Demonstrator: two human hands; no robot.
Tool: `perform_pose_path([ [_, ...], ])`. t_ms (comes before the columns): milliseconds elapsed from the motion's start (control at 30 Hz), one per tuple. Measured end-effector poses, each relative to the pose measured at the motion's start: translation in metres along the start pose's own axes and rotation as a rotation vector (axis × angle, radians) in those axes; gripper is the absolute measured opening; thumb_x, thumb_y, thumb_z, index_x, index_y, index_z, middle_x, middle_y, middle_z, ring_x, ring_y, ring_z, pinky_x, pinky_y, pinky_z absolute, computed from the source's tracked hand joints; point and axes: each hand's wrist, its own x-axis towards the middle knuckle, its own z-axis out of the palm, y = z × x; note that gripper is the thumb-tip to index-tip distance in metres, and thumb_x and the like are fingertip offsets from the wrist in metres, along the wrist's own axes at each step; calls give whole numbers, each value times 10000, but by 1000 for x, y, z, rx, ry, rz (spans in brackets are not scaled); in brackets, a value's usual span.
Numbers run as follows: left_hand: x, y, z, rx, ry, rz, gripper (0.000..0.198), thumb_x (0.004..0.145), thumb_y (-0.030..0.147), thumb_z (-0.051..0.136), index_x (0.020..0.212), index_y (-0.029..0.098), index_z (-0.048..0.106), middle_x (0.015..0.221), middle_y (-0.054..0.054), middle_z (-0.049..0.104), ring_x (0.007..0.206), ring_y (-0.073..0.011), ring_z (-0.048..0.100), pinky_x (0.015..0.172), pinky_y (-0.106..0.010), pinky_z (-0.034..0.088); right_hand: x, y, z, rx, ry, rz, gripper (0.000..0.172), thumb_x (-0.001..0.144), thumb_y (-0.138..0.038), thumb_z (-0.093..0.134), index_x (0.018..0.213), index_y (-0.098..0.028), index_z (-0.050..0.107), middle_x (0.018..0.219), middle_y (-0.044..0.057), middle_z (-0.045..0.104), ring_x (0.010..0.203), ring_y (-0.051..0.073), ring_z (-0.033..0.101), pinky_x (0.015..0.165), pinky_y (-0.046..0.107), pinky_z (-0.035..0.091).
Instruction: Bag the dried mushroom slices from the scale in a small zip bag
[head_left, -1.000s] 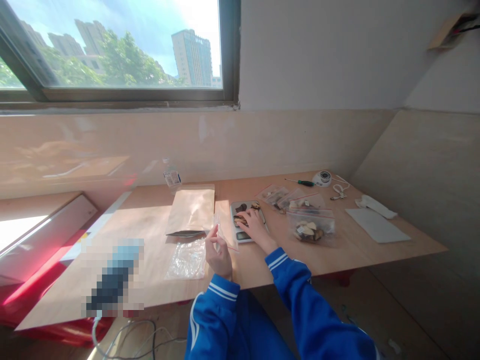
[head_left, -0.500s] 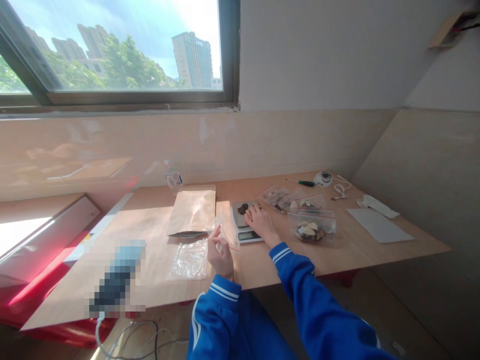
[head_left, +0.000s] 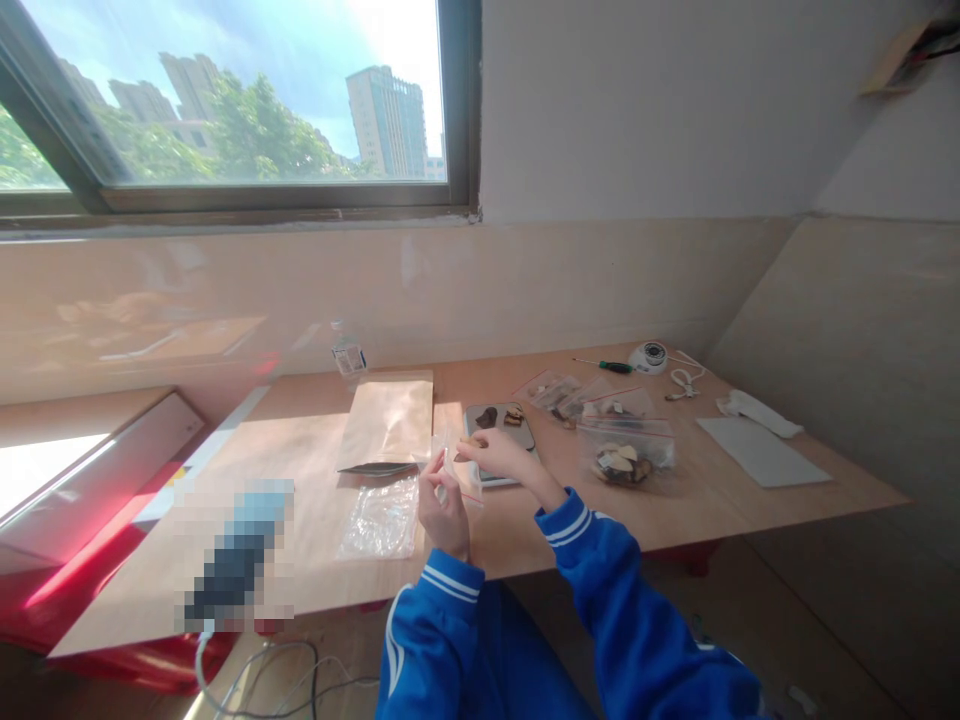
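My left hand (head_left: 444,508) pinches a clear zip bag (head_left: 466,484) with a red seal line, held up just left of the scale. My right hand (head_left: 504,455) is closed on a brown dried slice (head_left: 472,441) close to the bag's mouth. Behind that hand stands a kitchen scale (head_left: 520,437), its display covered by the hand. Dark and brown dried pieces (head_left: 487,416) rest on its pan. Flat on the table, left of my left hand, is a stack of clear plastic bags (head_left: 381,520).
A brown paper pouch (head_left: 390,420) lies behind the clear bags, with a bottle (head_left: 348,352) beyond it. Filled zip bags (head_left: 626,458) are right of the scale. Farther right are a screwdriver (head_left: 615,367), a dome camera (head_left: 648,357) and white paper (head_left: 761,452).
My right hand has moved left and nearer from the scale pan to the zip bag, carrying a dried slice. My left hand keeps its place with the bag.
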Motion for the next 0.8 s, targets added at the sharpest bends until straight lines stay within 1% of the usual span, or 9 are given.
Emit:
perform_pose_path([
  [67,0,1,0,-3,-1,-14,153,857,258,463,728,184,498,1132,-105,635,1088,-207,580,907,-378,464,-2,-8,3,-81,22,46,241,769,-297,535,570,-164,558,518,-10,550,507,107,460,497,217,273],
  [167,0,2,0,-9,-6,-35,158,858,271,467,734,181,506,1131,-108,633,1080,-210,582,908,-384,459,-4,-16,7,-123,111,64,183,787,-246,515,640,-164,589,636,33,637,580,127,537,539,217,316],
  [233,-1,3,0,-15,-4,-41,167,857,281,470,732,179,512,1127,-109,634,1073,-209,586,898,-375,464,-4,-21,9,-110,167,41,159,791,-219,511,661,-161,584,664,38,640,595,127,550,537,213,324],
  [333,0,4,0,-33,10,-47,178,854,295,471,726,179,512,1131,-107,633,1072,-207,586,882,-360,475,-5,-28,11,-10,188,-16,160,802,-199,506,662,-164,574,629,10,615,573,113,545,532,200,342],
  [467,0,5,0,-28,42,-39,190,856,292,469,709,178,510,1113,-105,638,1070,-205,584,888,-361,470,-5,-28,14,28,242,-55,189,839,-260,500,698,-173,589,616,0,604,579,117,552,554,208,376],
  [567,0,4,1,-26,58,-42,180,859,277,464,717,177,513,1095,-105,641,1051,-201,591,890,-372,470,4,-13,13,-94,376,-85,213,870,-269,458,752,-174,607,733,39,634,685,146,584,640,238,416],
  [667,-2,0,1,-49,46,-71,176,857,277,468,714,179,496,1113,-100,634,1045,-196,593,870,-372,486,20,16,10,-272,492,-181,211,873,-207,426,942,-158,619,993,104,631,950,196,571,834,300,418],
  [733,-3,-2,2,-63,39,-90,179,855,282,472,709,181,487,1126,-97,629,1040,-193,595,839,-361,504,31,38,8,-418,446,-237,278,857,-189,449,1093,-142,589,1178,139,572,1116,230,496,940,352,370],
  [800,-3,-3,2,-64,35,-90,175,852,282,475,710,181,488,1129,-97,628,1035,-192,596,821,-352,513,39,56,8,-538,357,-229,355,843,-197,487,1187,-132,547,1273,153,521,1197,256,432,996,395,318],
])
